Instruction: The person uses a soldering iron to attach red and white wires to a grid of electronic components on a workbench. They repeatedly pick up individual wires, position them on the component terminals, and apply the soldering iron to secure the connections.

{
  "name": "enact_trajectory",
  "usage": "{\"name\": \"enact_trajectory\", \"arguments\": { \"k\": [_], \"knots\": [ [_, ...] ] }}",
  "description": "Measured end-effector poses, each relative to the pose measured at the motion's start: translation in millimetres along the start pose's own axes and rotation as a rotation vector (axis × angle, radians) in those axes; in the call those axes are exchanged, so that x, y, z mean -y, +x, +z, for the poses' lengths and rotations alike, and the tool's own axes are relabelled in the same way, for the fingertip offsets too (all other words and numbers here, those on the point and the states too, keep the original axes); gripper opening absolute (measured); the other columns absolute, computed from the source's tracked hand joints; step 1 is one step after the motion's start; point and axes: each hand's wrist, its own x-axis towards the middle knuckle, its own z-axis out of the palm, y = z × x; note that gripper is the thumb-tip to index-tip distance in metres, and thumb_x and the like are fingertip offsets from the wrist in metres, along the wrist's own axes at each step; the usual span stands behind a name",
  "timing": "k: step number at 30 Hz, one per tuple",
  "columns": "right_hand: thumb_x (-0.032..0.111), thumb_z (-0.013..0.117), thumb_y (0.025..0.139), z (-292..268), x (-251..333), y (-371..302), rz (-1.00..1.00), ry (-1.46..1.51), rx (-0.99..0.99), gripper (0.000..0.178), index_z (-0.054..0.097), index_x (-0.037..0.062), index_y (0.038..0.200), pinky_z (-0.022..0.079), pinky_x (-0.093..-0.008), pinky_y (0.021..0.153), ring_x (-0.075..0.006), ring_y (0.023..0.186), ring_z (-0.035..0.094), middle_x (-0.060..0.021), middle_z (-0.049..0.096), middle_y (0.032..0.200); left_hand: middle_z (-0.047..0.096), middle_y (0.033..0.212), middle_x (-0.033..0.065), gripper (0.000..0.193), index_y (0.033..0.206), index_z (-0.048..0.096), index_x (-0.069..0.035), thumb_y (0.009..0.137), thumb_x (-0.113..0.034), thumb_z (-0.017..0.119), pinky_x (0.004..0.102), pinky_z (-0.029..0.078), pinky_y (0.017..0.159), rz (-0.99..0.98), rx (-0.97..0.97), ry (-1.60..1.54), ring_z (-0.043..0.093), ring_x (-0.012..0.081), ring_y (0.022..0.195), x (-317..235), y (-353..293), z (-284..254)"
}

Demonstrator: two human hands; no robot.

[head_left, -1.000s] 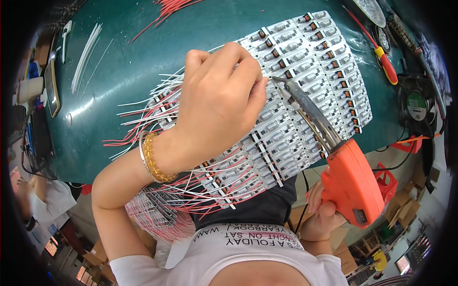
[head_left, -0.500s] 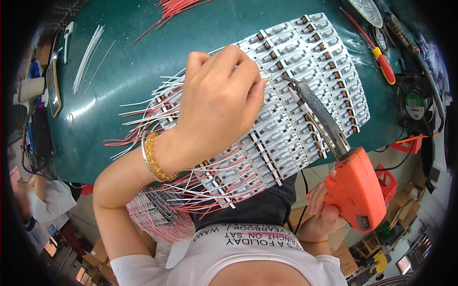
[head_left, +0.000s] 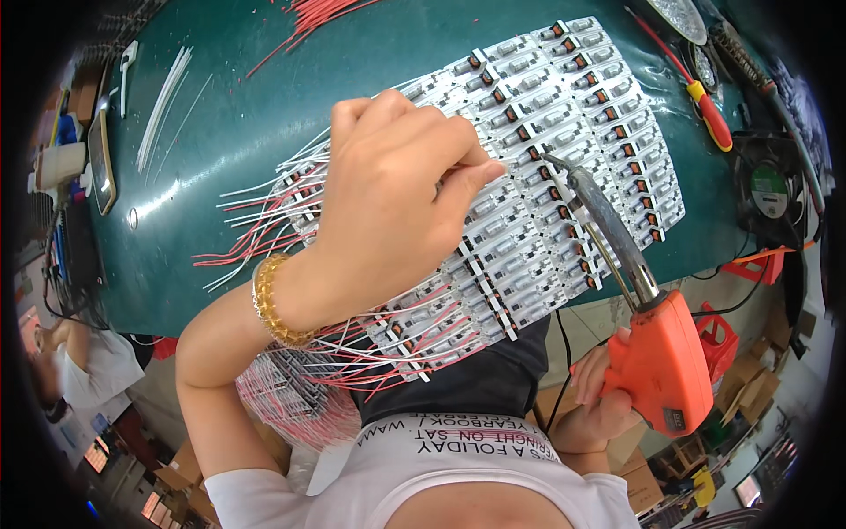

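Note:
My right hand (head_left: 606, 401) grips the handle of an orange soldering gun (head_left: 663, 357). The gun's dark bent tip reaches up over a large panel of small circuit boards (head_left: 520, 216), close to one row of components. Above the same panel, my left hand (head_left: 401, 185) is closed with thumb and forefinger pinched together. Whatever sits in that pinch is too small or hidden to make out. Red and white wires (head_left: 423, 339) stick out from the panel's left part, on both sides of my left wrist. The hand covers some of the boards.
Loose red wires (head_left: 326, 16) lie at the far edge and white strips (head_left: 166, 110) at the left of the green table (head_left: 238, 115). A red-yellow screwdriver (head_left: 709, 115) and a small fan (head_left: 767, 189) are on the right. More wired boards (head_left: 295, 397) hang near my lap.
The soldering gun's tip has shifted slightly right and nearer to me. My left hand's pinch has moved a little right and nearer too, still closed.

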Motion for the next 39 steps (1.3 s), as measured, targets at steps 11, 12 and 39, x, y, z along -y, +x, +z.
{"name": "enact_trajectory", "arguments": {
  "k": [11,12,39],
  "knots": [
    [0.053,0.065,0.086,-3.3,3.0,-3.3,0.178,-0.053,0.057,0.074,0.045,-0.0101,0.119,0.036,-0.0234,0.044,-0.0089,0.042,0.042,0.0016,0.046,0.053,0.056,0.064,0.0008,0.015,0.069,0.06,-0.008,0.072,-0.003,0.074,0.0352,0.034,0.074,0.024,-0.041,0.019,0.05,0.0208,0.069,-2.3,-0.7,12.9],
    [0.05,0.064,0.087,-7.3,2.0,-4.8,0.191,-0.087,0.084,0.067,0.046,-0.0078,0.115,0.037,-0.0242,0.046,-0.0096,0.045,0.044,0.001,0.047,0.056,0.055,0.064,0.0008,0.015,0.068,0.06,-0.007,0.072,-0.003,0.074,0.0353,0.034,0.074,0.02,-0.043,0.021,0.05,0.0209,0.069,-2.4,-0.9,12.2],
    [0.06,0.062,0.085,-6.3,3.7,-3.6,0.029,-0.026,0.052,0.083,0.045,-0.012,0.124,0.038,-0.0229,0.04,-0.0085,0.038,0.043,0.0028,0.043,0.048,0.059,0.083,0.002,0.013,0.073,0.064,-0.008,0.07,-0.006,0.076,0.0353,0.035,0.076,-0.005,0.0,-0.092,0.051,0.0214,0.079,-9.7,-5.1,7.9]
  ]
}}
